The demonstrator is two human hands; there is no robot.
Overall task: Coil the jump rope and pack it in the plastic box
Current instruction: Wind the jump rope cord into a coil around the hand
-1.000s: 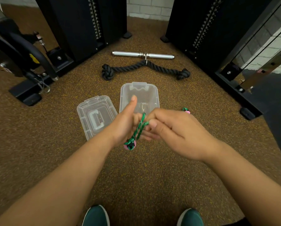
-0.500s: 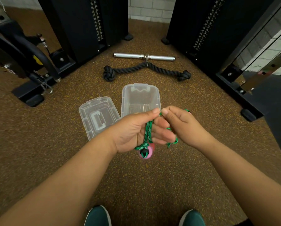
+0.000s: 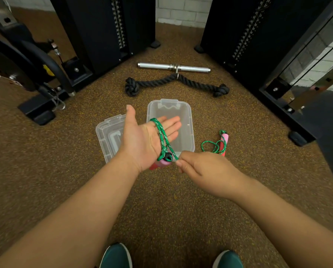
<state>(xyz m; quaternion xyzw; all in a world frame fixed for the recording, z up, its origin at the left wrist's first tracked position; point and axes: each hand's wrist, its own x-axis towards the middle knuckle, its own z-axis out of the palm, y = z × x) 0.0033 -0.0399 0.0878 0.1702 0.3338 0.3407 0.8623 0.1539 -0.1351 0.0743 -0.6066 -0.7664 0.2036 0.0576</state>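
Nearest, two teal shoes (image 3: pixel 116 255) stood on the speckled floor (image 3: pixel 161 209), and above them the right hand (image 3: pixel 204 169) pinched the green jump rope (image 3: pixel 162 137) between thumb and fingertips. Just left of it, the left hand (image 3: pixel 142 140) lay spread wide, palm up, with the rope looped over its fingers and one pink handle (image 3: pixel 164 162) hanging at the heel of the palm. Beyond the hands sat the open plastic box (image 3: pixel 187 117) with its lid (image 3: pixel 107 136) to the left and the other handle (image 3: pixel 223 142) lying on the floor to its right, and farther off lay a black rope attachment (image 3: pixel 158 82) and a metal bar (image 3: pixel 154 66).
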